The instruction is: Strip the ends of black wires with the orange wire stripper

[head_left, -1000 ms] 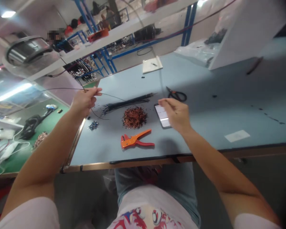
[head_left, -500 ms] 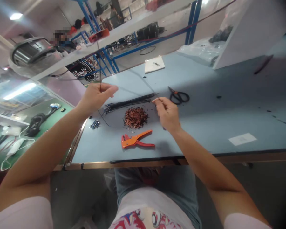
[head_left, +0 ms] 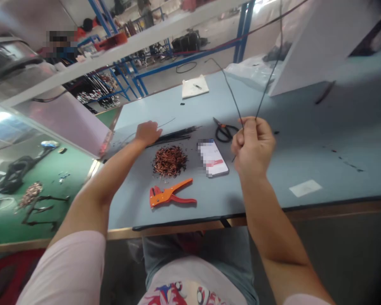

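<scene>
My right hand (head_left: pixel 254 146) is raised at the right of the bench, its fingers closed round a thin black wire (head_left: pixel 267 87). Two lengths of wire stick up from this fist in a V shape, and a short end shows below it. My left hand (head_left: pixel 148 133) is low over the left part of a bundle of black wires (head_left: pixel 178 134). Its fingers are together, tips partly hidden, and a thin wire (head_left: pixel 167 123) comes out beside them. In front of the bundle lies a heap of small copper-coloured pieces (head_left: pixel 170 162). Orange-and-red wire strippers (head_left: pixel 171 194) lie nearer me.
Black-handled scissors (head_left: pixel 224 130) and a phone (head_left: pixel 213 159) lie between my hands. Farther back is a white pad (head_left: pixel 195 86). A white label (head_left: pixel 305 188) is on the blue bench top (head_left: pixel 266 186). A white panel (head_left: pixel 305 51) stands at the right; a green table (head_left: pixel 79 199) adjoins at the left.
My right hand has moved up and right with the wire, uncovering the phone. My left hand has come down and right onto the bundle. The view has shifted, showing more of the green table.
</scene>
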`<state>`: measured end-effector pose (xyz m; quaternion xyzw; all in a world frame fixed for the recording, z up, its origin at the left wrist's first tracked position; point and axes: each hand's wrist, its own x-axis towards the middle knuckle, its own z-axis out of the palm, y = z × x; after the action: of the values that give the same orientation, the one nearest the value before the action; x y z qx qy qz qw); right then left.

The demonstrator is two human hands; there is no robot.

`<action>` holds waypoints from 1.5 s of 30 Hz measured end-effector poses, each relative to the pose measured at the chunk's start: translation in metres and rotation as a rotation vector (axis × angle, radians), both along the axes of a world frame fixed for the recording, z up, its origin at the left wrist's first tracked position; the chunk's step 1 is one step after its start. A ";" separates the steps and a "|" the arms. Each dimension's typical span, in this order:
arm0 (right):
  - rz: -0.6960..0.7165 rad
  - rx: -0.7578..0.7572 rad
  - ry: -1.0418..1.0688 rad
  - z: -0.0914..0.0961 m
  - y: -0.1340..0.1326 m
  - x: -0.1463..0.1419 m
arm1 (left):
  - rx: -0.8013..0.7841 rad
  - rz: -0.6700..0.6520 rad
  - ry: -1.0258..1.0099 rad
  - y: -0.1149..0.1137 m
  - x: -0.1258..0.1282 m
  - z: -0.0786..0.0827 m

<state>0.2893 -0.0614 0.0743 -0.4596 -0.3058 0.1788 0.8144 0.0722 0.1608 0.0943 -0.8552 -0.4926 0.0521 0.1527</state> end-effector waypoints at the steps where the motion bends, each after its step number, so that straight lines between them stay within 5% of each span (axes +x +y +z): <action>1: 0.005 -0.005 -0.001 0.000 0.000 0.001 | -0.021 -0.027 -0.021 0.005 0.012 -0.015; 5: -0.014 -0.047 -0.095 -0.004 0.000 0.006 | -0.084 -0.129 -0.110 0.013 0.054 -0.059; 10: -0.016 -0.106 -0.232 -0.009 0.000 0.007 | -0.085 -0.215 -0.184 0.010 0.061 -0.065; 14: 0.016 -0.110 -0.271 -0.013 0.001 0.001 | -0.077 -0.173 -0.203 -0.007 0.014 -0.051; 18: 0.109 -0.138 -0.394 -0.014 0.024 -0.011 | -0.060 -0.047 -0.184 -0.025 -0.070 -0.042; 22: 0.257 -0.102 -0.469 -0.007 0.079 -0.035 | -0.018 0.150 -0.181 -0.034 -0.149 -0.042; 26: 0.449 -0.106 -0.470 -0.003 0.145 -0.068 | -0.020 0.319 -0.197 -0.031 -0.194 -0.053; 33: 0.390 -0.500 -1.067 -0.035 0.204 -0.084 | -0.103 0.438 -0.234 -0.010 -0.213 -0.071; 38: 0.357 -0.650 -1.234 -0.056 0.212 -0.069 | -0.183 0.494 -0.261 0.004 -0.212 -0.076; 45: 0.288 -0.724 -1.327 -0.058 0.216 -0.044 | -0.173 0.426 -0.386 0.014 -0.209 -0.082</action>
<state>0.2457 0.1549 0.0160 -0.6640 -0.7097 0.0588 0.2280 -0.1371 0.1747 0.0126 -0.7366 -0.6745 -0.0391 -0.0315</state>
